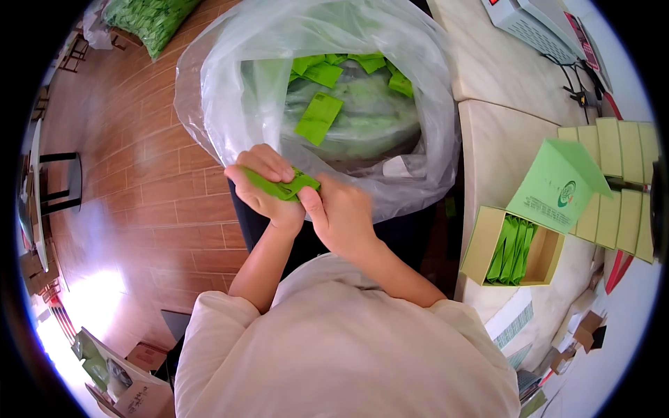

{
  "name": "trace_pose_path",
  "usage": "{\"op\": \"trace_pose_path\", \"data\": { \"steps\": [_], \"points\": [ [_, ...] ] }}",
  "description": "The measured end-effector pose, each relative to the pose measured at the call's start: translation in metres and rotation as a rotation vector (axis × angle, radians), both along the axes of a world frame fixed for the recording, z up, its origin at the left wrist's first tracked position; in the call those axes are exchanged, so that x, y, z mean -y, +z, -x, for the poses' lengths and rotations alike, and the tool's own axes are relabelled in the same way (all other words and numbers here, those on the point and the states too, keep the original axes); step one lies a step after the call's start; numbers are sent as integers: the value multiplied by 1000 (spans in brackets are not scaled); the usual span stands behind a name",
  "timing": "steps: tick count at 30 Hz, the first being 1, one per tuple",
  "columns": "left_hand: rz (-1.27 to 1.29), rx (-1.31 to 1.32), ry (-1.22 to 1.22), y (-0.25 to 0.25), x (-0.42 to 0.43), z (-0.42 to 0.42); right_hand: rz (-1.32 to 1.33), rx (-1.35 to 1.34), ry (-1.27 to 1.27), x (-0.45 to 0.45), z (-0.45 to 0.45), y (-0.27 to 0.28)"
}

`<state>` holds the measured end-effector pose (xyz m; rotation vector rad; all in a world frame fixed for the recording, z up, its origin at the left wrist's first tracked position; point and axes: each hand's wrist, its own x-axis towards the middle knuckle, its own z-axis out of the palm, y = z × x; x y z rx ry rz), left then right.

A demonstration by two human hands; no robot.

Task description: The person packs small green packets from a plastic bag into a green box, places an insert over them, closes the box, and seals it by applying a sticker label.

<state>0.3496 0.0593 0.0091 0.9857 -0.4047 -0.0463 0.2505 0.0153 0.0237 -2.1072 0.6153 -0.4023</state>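
Observation:
My left hand (263, 182) is wrapped round green packets (289, 187), near the front edge of a large clear plastic bag (230, 97). The thumb and fingers of my right hand (341, 212) pinch the right end of the same packets. How many packets are held cannot be told. Inside the open bag lie several loose green packets, one of them (318, 118) flat by itself near the middle. On the right, an open green box (555, 258) holds several upright green packets (512, 251) in its left part, with its lid (559, 184) raised.
Stacked closed boxes (610, 150) stand behind the open box on the pale table (502, 146). A grey device (536, 31) with cables sits at the back right. A full green bag (150, 21) is at the upper left; a cardboard box (143, 397) is at the lower left.

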Motion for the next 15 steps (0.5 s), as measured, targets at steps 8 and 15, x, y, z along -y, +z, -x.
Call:
{"op": "trace_pose_path", "data": {
  "steps": [8,15],
  "points": [
    [216,239,-104,-2,-3,-6,-149,187,-88,-11,-3,-3],
    [239,-162,-186,4,-7,-14,-33,124,-28,-4,4,-14]
  ]
}}
